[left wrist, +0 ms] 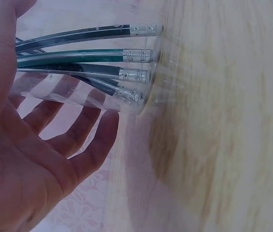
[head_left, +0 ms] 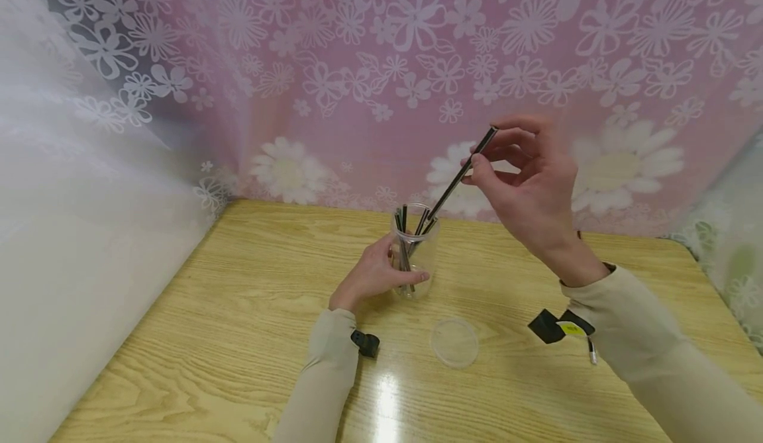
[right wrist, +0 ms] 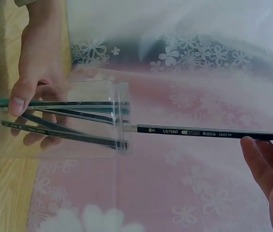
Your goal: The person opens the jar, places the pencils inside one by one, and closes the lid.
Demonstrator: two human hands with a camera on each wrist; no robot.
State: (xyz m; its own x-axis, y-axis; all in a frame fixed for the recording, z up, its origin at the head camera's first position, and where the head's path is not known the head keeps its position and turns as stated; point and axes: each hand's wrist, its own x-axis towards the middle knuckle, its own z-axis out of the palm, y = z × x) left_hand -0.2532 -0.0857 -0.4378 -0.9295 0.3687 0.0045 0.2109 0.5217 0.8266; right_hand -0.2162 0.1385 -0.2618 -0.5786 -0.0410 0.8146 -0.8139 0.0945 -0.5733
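Observation:
My left hand (head_left: 371, 275) grips a clear plastic jar (head_left: 424, 257) from its left side, thumb across the front. Several dark pencils (head_left: 405, 257) and one green pencil (left wrist: 73, 57) lean inside, metal ferrules at the jar's bottom in the left wrist view. Above and to the right, my right hand (head_left: 533, 185) pinches a black pencil (head_left: 460, 175) between thumb and fingers near its upper end. This pencil slants down to the jar's mouth, and its ferrule end overlaps the rim (right wrist: 122, 118) in the right wrist view. White lettering with "HB" runs along it.
A round clear lid (head_left: 454, 342) lies flat on the wooden table (head_left: 238, 337), in front of the jar. Behind the table hangs a pink flowered curtain (head_left: 357, 132), with a whitish sheet (head_left: 89, 231) at left. Black wrist cameras (head_left: 366, 344) sit at both sleeves.

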